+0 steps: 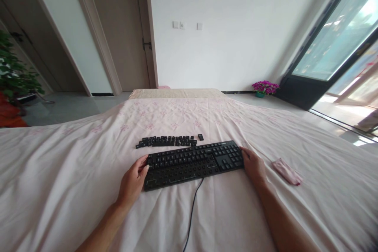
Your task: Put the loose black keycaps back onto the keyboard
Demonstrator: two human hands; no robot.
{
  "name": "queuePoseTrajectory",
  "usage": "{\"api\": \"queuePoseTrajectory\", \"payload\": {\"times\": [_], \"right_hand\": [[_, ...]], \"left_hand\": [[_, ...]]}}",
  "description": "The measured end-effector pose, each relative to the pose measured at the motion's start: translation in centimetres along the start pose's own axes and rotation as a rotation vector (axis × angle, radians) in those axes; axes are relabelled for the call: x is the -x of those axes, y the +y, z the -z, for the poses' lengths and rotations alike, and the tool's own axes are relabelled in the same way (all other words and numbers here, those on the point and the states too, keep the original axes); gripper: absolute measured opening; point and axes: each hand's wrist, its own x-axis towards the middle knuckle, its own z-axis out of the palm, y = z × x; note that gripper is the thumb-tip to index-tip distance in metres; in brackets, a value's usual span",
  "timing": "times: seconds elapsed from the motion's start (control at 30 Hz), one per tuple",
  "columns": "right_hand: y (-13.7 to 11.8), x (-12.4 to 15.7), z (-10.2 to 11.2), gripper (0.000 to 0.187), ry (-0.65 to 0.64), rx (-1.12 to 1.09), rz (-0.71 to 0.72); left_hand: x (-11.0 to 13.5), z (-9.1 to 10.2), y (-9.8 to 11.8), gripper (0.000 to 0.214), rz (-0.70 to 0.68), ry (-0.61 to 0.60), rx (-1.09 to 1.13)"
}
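A black computer keyboard (pixel 189 161) lies slightly aslant on the pink cloth, its right end farther from me. Several keycaps are off its near rows, where bare key posts show. My left hand (pixel 134 175) grips the left end, thumb on top and fingers at the edge. At the right end, my right hand (pixel 253 164) is closed on the short side. Just beyond the keyboard, loose black keycaps (pixel 167 141) are laid out in rows, with one keycap (pixel 201 137) apart at their right. A black cable (pixel 193 204) runs from the near edge toward me.
A pale pink, flower-patterned cloth (pixel 97 165) with folds covers the broad surface. A folded pink cloth (pixel 287 171) lies to the right of my right hand. Potted magenta flowers (pixel 265 87) stand on the floor by a glass door; a leafy plant (pixel 17 71) is at far left.
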Motion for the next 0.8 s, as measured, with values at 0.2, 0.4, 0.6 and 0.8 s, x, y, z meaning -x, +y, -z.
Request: {"api": "queuePoseTrajectory", "payload": {"times": [0.2, 0.4, 0.6, 0.8], "right_hand": [[-0.45, -0.03, 0.28, 0.042, 0.001, 0.018, -0.014], [-0.40, 0.08, 0.43, 0.043, -0.020, -0.002, -0.010], [-0.40, 0.14, 0.55, 0.044, -0.031, -0.020, 0.019], [-0.47, 0.04, 0.29, 0.046, -0.048, 0.026, 0.017]], "left_hand": [[0.11, 0.11, 0.51, 0.045, -0.017, -0.011, 0.010], [0.27, 0.21, 0.96, 0.046, 0.001, -0.020, -0.006], [0.08, 0.11, 0.38, 0.044, -0.007, -0.009, 0.008], [0.08, 0.10, 0.23, 0.042, 0.014, 0.006, -0.034]]}}
